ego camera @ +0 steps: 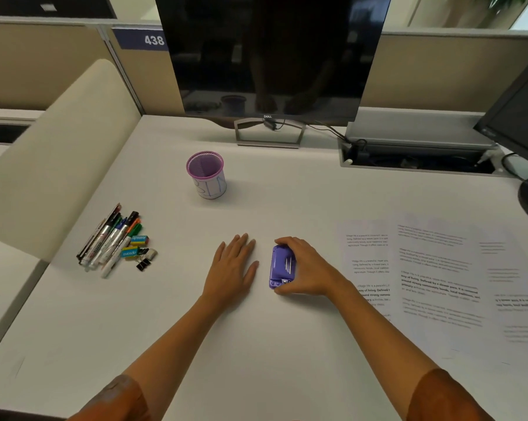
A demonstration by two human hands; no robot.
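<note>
An office cubicle: monitor point(272, 56), partition number plate point(141, 39), printed papers point(433, 275).

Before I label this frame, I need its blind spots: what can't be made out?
Head view only:
- Purple stapler: its right side is hidden under the gripping right hand.
- Printed sheets: text blurred and too small; the outermost sheet is cut by the right edge.
- Mesh cup: label writing illegible.
- Second monitor: cut by the right edge.

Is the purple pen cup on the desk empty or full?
Empty. The pen cup stands upright with only bare mesh showing inside; the pens lie in a heap on the desk beside it.
</note>
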